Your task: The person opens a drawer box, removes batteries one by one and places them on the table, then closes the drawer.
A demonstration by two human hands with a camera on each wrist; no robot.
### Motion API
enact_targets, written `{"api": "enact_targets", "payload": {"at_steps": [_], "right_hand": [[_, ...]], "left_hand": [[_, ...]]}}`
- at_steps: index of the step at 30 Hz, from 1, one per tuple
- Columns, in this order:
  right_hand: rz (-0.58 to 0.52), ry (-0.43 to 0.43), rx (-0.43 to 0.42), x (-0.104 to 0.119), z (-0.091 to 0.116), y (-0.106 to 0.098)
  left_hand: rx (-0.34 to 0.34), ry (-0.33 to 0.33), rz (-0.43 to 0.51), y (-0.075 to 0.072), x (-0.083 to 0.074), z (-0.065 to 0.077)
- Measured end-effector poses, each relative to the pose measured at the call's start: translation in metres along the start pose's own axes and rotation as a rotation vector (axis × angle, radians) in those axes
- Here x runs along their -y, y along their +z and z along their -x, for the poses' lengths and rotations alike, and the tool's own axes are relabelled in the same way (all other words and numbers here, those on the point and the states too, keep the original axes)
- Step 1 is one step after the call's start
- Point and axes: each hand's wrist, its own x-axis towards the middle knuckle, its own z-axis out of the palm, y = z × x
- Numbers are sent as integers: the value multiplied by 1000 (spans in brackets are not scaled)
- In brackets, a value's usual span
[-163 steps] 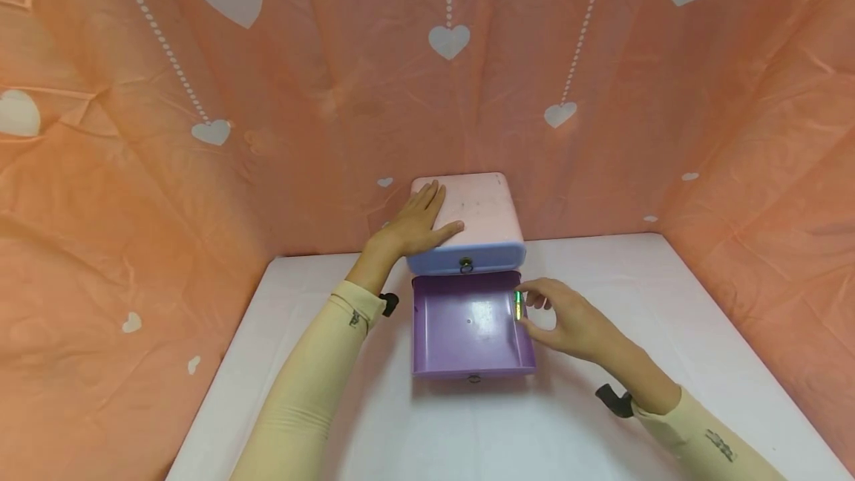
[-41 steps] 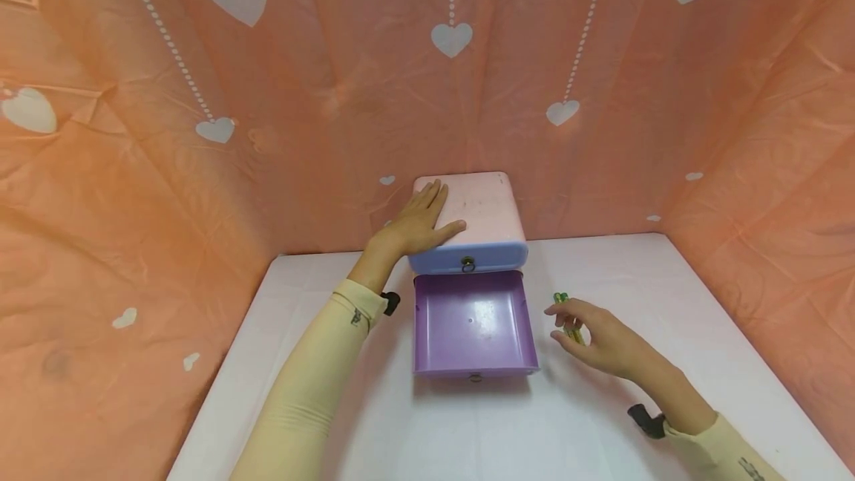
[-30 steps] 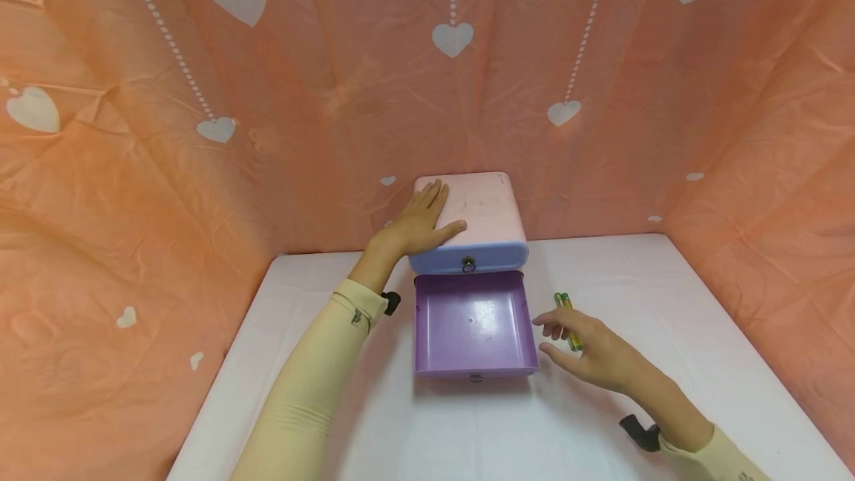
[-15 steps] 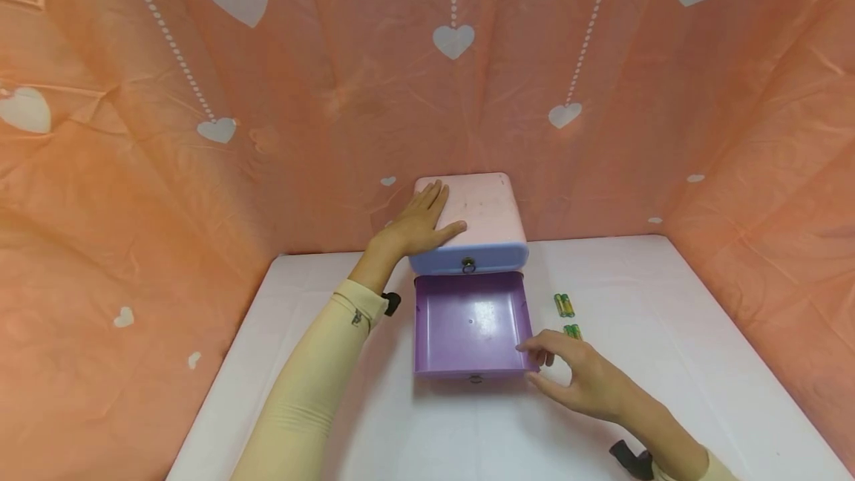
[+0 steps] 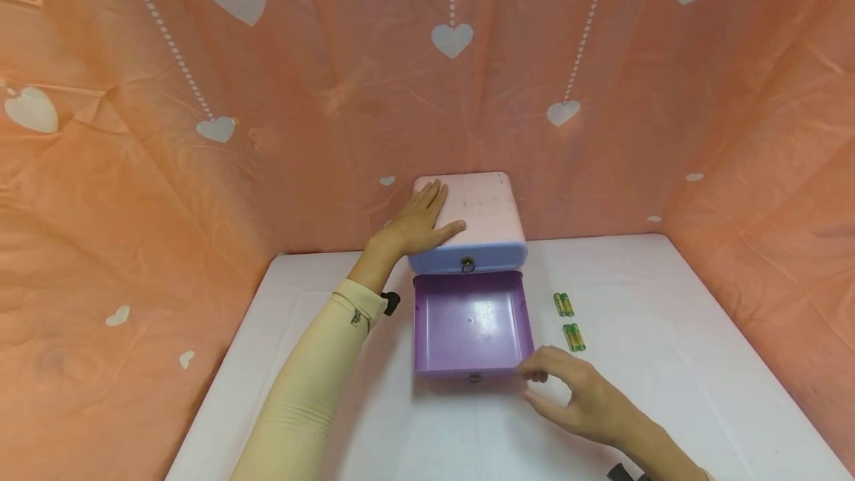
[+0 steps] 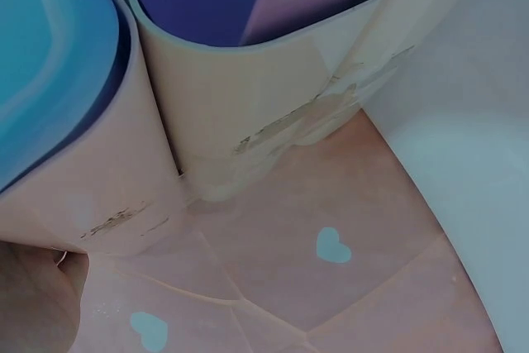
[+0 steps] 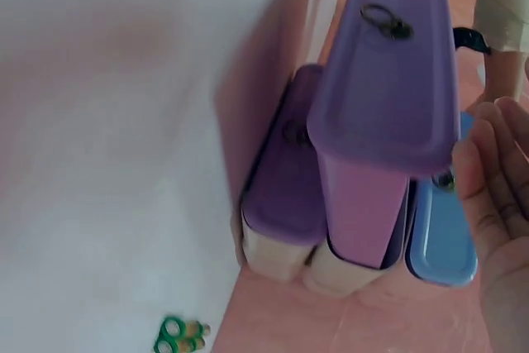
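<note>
Right hand [image 5: 581,396] is now off the batteries [image 5: 574,337], beside the purple drawer [image 5: 444,329], thumb and fingers apart; battery handling appears finished. Left hand [image 5: 414,228] lies flat on the cabinet [image 5: 482,206].

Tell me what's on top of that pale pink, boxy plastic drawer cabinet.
The person's bare left hand rests on the left part of the cabinet's top; the rest shows only small dark marks. Anything beneath the hand is covered and cannot be seen.

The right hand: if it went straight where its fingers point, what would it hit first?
Probably the open, rectangular purple plastic drawer, near its front right corner; depth from the right hand is unclear.
</note>
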Motion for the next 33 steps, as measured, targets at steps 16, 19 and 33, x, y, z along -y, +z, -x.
{"api": "enact_targets", "payload": {"at_steps": [16,19,33], "right_hand": [[-109,103,103,0,15,33],[-125,169,133,-1,19,39],[-373,600,217,-3,18,51]], "left_hand": [[7,-3,5,0,0,0],[5,-4,3,0,0,-1],[3,9,4,0,1,-1]]}}
